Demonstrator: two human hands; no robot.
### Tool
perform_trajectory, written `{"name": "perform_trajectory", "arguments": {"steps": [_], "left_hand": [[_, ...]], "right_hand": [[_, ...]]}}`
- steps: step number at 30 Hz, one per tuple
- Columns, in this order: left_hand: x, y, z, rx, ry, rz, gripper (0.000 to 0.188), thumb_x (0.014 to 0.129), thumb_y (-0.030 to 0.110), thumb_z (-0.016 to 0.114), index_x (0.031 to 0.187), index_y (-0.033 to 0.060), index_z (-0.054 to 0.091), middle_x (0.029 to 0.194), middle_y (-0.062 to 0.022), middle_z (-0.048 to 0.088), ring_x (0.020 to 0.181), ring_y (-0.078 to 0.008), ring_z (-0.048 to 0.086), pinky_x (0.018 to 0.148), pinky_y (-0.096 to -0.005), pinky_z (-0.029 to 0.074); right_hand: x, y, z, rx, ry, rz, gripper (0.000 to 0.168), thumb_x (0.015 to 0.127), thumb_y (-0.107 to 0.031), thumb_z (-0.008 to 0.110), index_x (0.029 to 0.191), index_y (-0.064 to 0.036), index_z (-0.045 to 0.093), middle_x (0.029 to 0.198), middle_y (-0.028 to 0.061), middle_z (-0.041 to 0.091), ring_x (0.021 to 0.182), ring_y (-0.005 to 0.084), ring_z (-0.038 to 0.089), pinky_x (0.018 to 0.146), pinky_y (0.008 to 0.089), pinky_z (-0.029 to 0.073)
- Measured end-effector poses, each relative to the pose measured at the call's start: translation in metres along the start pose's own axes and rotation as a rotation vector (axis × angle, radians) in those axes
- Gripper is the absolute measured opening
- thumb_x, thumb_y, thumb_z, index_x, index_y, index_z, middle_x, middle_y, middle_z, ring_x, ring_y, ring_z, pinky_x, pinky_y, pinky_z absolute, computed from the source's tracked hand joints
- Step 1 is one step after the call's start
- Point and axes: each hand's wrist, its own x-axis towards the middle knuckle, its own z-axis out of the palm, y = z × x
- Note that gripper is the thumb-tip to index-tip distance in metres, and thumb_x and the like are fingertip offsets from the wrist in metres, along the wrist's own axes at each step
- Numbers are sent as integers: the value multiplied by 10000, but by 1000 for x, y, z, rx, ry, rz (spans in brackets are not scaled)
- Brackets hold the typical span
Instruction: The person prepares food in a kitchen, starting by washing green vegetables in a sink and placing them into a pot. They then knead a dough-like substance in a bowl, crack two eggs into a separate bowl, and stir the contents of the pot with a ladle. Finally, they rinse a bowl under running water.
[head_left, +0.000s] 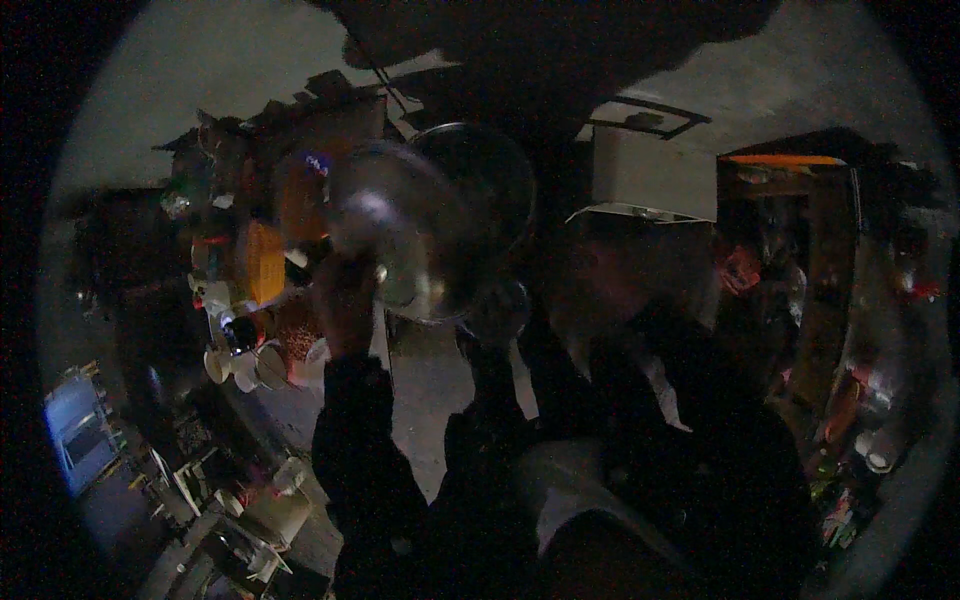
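Note:
The view is very dim. A shiny rounded metal vessel (416, 232), possibly a bowl or pot, is held up before me. Behind its upper right side is a dark round shape (484, 187) with a thin pale rim; whether this is the vessel's mouth or a separate lid, I cannot tell. My left hand (346, 300) grips the vessel at its lower left, fingers up against the metal. At the lower right, my right hand (491, 311) is closed around its edge, its fingers mostly lost in shadow. Both forearms are raised in dark sleeves.
Another person (675, 390) in dark clothing is close on my right. Beyond stand a pale range hood (652, 176) and a dark shelf or cabinet (810, 277). On the left are an orange box (266, 262), white cups (244, 367), a cluttered surface (277, 510) and a blue panel (82, 431).

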Motion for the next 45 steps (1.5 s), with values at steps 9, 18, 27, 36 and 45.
{"name": "perform_trajectory", "arguments": {"steps": [9,18,27,36,45], "left_hand": [[-214,-13,-88,115,417,-458,204,839,73,625,983,18,491,880,-52,554,842,-145,517,786,-286,425],[-382,-63,-86,-275,795,-732,218,804,135,664,842,1,497,775,-62,556,748,-164,513,714,-310,429],[-476,-115,-88,-195,873,-757,237,765,98,674,857,-2,480,802,-86,550,758,-182,523,719,-320,451],[-482,-131,-104,-126,879,-989,283,763,125,704,902,-15,501,800,-79,560,727,-174,538,681,-301,465],[-487,-150,-110,-177,841,-750,251,776,89,686,912,-13,502,818,-81,555,753,-167,533,675,-295,464]], "right_hand": [[40,-8,-6,-383,-7,-99,276,874,-235,483,1051,-41,570,926,164,606,817,305,587,706,436,467],[104,22,31,-84,294,-21,225,888,-238,460,913,-87,625,771,134,616,696,300,566,650,427,455],[171,51,66,-166,426,113,223,897,-250,450,887,-124,633,745,113,609,695,285,570,654,407,456],[102,40,22,84,40,-125,194,893,-203,453,927,-81,600,820,132,601,755,295,578,701,406,466],[42,-27,13,-555,-253,-69,188,891,-166,451,964,-41,571,899,149,595,823,304,586,758,400,473]]}}
